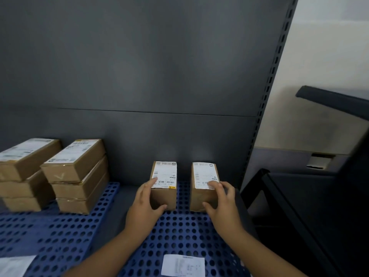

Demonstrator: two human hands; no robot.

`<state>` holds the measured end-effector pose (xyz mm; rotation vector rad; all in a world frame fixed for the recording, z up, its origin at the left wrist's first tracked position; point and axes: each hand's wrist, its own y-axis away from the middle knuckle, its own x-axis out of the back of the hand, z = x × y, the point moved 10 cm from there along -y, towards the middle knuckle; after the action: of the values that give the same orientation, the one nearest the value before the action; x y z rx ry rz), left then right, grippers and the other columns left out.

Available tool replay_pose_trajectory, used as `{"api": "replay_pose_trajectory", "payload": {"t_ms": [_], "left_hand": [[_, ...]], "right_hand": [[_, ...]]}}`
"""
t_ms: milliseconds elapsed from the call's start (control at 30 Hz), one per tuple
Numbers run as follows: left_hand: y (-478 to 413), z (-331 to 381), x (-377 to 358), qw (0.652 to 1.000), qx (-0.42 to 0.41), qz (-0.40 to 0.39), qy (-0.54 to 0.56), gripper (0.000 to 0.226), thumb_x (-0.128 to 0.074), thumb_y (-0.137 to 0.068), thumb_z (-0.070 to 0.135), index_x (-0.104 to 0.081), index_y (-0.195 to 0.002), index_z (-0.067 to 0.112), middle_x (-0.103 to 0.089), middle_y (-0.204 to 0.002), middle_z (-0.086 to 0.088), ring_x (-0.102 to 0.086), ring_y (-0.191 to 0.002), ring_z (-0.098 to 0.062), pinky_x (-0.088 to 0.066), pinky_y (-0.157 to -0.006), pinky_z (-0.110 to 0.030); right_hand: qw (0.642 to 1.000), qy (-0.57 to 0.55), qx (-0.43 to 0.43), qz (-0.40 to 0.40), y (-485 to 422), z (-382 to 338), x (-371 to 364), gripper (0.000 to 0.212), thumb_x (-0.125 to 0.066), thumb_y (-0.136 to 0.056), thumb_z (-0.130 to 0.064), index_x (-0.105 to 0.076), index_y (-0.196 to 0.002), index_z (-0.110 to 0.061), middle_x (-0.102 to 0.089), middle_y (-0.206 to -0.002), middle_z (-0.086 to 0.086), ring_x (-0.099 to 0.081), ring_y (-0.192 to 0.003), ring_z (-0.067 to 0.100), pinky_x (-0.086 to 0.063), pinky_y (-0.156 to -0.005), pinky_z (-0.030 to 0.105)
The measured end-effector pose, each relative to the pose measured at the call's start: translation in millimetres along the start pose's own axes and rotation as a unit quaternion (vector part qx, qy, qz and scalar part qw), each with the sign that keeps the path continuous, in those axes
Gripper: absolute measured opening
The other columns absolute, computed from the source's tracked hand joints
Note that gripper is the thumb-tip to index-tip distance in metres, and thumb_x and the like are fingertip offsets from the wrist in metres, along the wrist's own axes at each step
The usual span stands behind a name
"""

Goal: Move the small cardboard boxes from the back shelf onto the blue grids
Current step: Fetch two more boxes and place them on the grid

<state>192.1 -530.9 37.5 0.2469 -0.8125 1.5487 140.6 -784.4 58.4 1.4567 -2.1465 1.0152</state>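
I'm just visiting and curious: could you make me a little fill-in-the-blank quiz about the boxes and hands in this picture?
1. The left hand holds the left box and the right hand holds the right box, so each hand holds ___ box.
2. The perforated grid under both of these boxes is coloured ___.
3. The stack nearest to the left of the hands is ___ boxes high.

Missing words: one; blue; three.
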Motion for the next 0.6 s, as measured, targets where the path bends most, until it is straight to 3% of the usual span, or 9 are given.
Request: {"api": "replay_pose_trajectory", "payload": {"t_ms": [167,300,400,600], "left_hand": [[-1.6,12.8,15.7,1.000,-0.015,-0.001,-0.017,0.090,-0.085,-0.073,0.031,-0.033,-0.146,0.042,-0.036,-0.150,0.008,-0.046,-0.125,-0.012,-0.050,-0.084,-0.029],[-7.9,35.5,40.2,0.998,-0.043,0.009,-0.041,0.092,-0.086,-0.071,0.031,-0.033,-0.146,0.039,-0.035,-0.150,0.004,-0.043,-0.131,-0.017,-0.050,-0.095,-0.038],[-15.2,61.7,61.5,0.996,-0.077,0.018,-0.044,0.095,-0.085,-0.072,0.036,-0.031,-0.151,0.034,-0.035,-0.151,-0.002,-0.037,-0.137,-0.021,-0.042,-0.106,-0.044],[-19.5,109.7,95.2,0.987,-0.146,0.008,-0.064,0.091,-0.076,-0.078,0.050,-0.029,-0.153,0.029,-0.031,-0.157,0.000,-0.027,-0.144,-0.020,-0.029,-0.116,-0.040]], "right_hand": [[1.000,0.010,-0.014,-0.014,-4.6,-1.7,7.9,0.065,-0.077,-0.081,-0.017,-0.045,-0.136,-0.033,-0.024,-0.145,0.002,-0.044,-0.119,0.015,-0.040,-0.093,0.015],[1.000,0.025,-0.011,-0.010,-8.6,-18.9,29.2,0.068,-0.076,-0.082,-0.026,-0.040,-0.139,-0.039,-0.023,-0.148,-0.001,-0.047,-0.120,0.019,-0.049,-0.094,0.031],[0.999,0.042,0.010,0.009,-10.2,-41.4,53.5,0.067,-0.074,-0.083,-0.033,-0.039,-0.140,-0.037,-0.024,-0.151,-0.001,-0.035,-0.134,0.020,-0.042,-0.104,0.037],[0.995,0.078,0.032,0.051,8.8,-86.4,102.4,0.072,-0.067,-0.084,-0.050,-0.032,-0.146,-0.039,-0.021,-0.157,-0.008,-0.018,-0.144,0.015,-0.028,-0.114,0.039]]}}
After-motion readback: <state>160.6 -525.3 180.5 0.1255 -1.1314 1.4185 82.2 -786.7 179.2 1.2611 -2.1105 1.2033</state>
